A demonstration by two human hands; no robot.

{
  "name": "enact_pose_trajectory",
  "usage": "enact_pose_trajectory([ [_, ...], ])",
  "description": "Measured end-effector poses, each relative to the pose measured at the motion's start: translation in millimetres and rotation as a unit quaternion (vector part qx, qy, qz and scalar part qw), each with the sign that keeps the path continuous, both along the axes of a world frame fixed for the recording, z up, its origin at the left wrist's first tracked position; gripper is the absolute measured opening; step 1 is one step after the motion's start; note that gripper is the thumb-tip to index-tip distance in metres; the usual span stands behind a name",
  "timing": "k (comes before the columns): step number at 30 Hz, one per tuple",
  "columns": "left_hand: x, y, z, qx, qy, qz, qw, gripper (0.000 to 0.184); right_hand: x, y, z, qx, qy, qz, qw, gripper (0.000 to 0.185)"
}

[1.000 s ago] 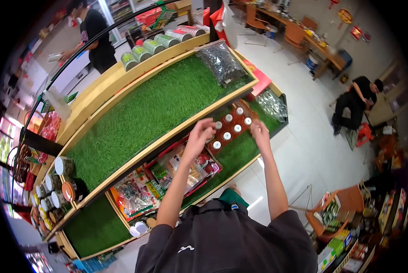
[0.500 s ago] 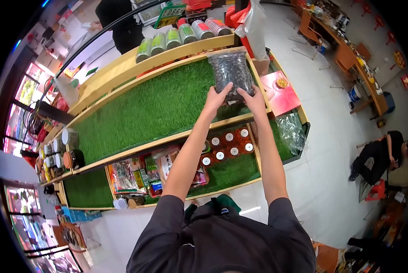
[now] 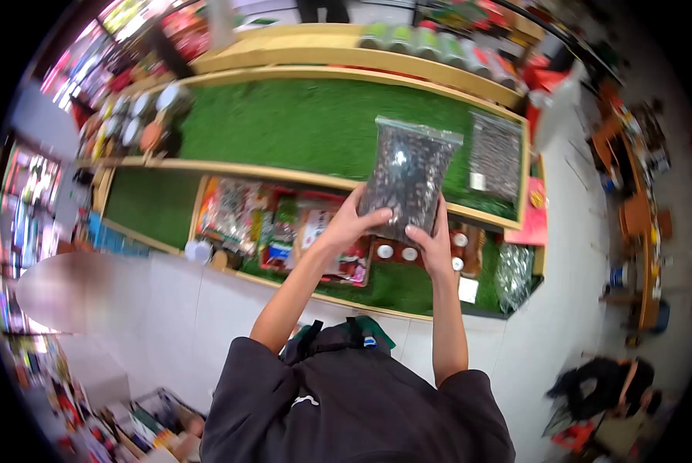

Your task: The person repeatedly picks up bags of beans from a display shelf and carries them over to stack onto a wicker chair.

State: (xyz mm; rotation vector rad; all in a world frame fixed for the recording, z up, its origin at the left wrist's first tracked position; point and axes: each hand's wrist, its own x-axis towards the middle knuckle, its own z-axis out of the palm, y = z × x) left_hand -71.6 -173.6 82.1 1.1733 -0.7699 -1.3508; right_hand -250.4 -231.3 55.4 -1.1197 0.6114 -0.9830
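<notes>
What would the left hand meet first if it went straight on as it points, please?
The left hand would meet the clear plastic bag of dark pieces it holds; beyond, probably green artificial turf, depth unclear.

dark short-sleeved shirt (image 3: pixel 369 409), white logo (image 3: pixel 305 400)

We are viewing clear, glossy zip-top bag (image 3: pixel 409 179), packed with small dark pieces, tilting slightly, being held over front edge of turf-lined shelf (image 3: pixel 284 123).
</notes>
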Motion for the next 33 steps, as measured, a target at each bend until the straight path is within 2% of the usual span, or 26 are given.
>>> enact_pose_trajectory([
  [1,17,29,2,-0.002,-0.026,0.014,1.0,0.097,16,19,-9,-0.019,0.014,0.01,1.0,0.097],
  [2,32,57,-6,-0.044,-0.041,0.032,0.998,0.095,34,38,-12,0.025,-0.022,0.036,0.999,0.096],
  [4,61,123,-39,-0.046,-0.135,0.104,0.984,0.096,73,83,-18,0.101,-0.088,0.089,0.987,0.095],
  [5,60,157,-8,-0.053,-0.088,0.137,0.985,0.099,91,106,-23,0.134,-0.118,0.113,0.978,0.094],
  [8,81,254,-48,-0.072,-0.045,0.198,0.977,0.08,134,179,-54,0.21,-0.045,0.238,0.947,0.085],
  [9,90,288,-47,-0.042,-0.075,0.208,0.974,0.077,148,199,-64,0.217,-0.012,0.271,0.938,0.084],
  [13,104,406,-76,-0.028,-0.04,0.348,0.936,0.074,203,291,-76,0.175,0.065,0.363,0.913,0.088],
  [14,107,431,-83,-0.028,-0.036,0.373,0.927,0.074,218,308,-77,0.166,0.09,0.409,0.893,0.087],
  [17,124,497,-90,-0.06,0.198,0.491,0.846,0.084,269,359,-53,0.132,0.155,0.516,0.832,0.086],
  [19,136,524,-96,-0.068,0.086,0.558,0.822,0.087,302,386,-54,0.118,0.154,0.575,0.795,0.085],
  [22,155,546,-90,-0.074,0.019,0.613,0.786,0.086,347,412,-59,0.086,0.154,0.647,0.742,0.082],
  [24,169,553,-89,-0.077,0.04,0.636,0.767,0.086,376,422,-64,0.07,0.157,0.683,0.71,0.08],
  [28,222,567,-91,-0.059,0.034,0.657,0.751,0.084,433,439,-71,0.155,0.183,0.674,0.699,0.08],
  [33,314,584,-104,0.0,-0.036,0.663,0.748,0.081,527,455,-103,0.187,0.173,0.672,0.695,0.08],
])
